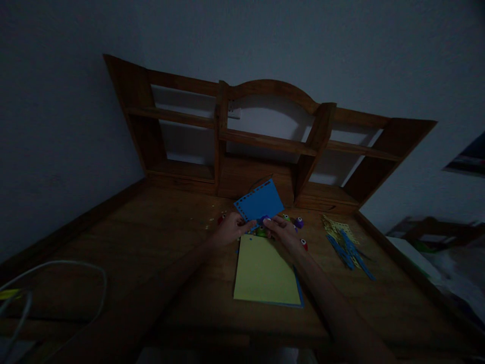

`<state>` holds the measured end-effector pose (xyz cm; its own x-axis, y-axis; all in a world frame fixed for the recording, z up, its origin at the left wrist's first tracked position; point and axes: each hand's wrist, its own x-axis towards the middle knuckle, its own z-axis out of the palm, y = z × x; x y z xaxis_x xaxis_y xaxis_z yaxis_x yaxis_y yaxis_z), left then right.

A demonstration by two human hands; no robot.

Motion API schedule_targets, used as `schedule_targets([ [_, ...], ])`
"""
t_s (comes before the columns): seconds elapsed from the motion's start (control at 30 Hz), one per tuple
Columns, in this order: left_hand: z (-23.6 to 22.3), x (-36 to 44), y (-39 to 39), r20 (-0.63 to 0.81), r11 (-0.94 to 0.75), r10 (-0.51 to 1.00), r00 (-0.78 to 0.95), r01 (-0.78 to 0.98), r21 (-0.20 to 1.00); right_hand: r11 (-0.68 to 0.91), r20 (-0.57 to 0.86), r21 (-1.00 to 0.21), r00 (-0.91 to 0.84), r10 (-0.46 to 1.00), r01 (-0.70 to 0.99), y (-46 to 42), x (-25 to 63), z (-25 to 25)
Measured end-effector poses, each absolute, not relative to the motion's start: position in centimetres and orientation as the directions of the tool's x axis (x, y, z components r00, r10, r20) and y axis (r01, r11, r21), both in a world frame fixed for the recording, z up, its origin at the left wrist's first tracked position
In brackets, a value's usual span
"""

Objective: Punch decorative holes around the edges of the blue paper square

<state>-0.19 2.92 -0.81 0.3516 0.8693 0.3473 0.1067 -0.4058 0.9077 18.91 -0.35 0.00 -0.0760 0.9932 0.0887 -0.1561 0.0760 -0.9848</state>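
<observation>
Holding one blue sheet (261, 202) above desk (170, 237), beyond one yellow sheet (265, 273). Left hand (231, 226) pinching near edge; right hand (280, 230) fingers gripping one purple punch (264, 219), same edge. Long axis slanting, right end pointing up and away; holes along two edges. Nearby: at least five small punches (299, 222), two red. Perforated strips (340, 251) right, count unclear.

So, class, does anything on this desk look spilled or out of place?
Yes: small pale scraps lie scattered on the desk left of the blue card, and blue and yellow strips lie jumbled at the right, looking like untidied offcuts.
</observation>
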Motion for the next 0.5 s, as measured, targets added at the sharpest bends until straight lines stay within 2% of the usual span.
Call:
schedule_targets([
  [0.3,-0.48,-0.50,2.86,0.337,-0.379,0.827,0.450,0.003,0.925,0.035,0.066,-0.972,-0.128,0.990,-0.233,-0.35,18.91,-0.34],
  [0.5,-0.29,-0.76,3.02,0.292,-0.358,0.815,0.501,0.040,0.933,0.044,0.069,-0.976,-0.114,0.991,-0.212,-0.44,18.97,-0.07],
])
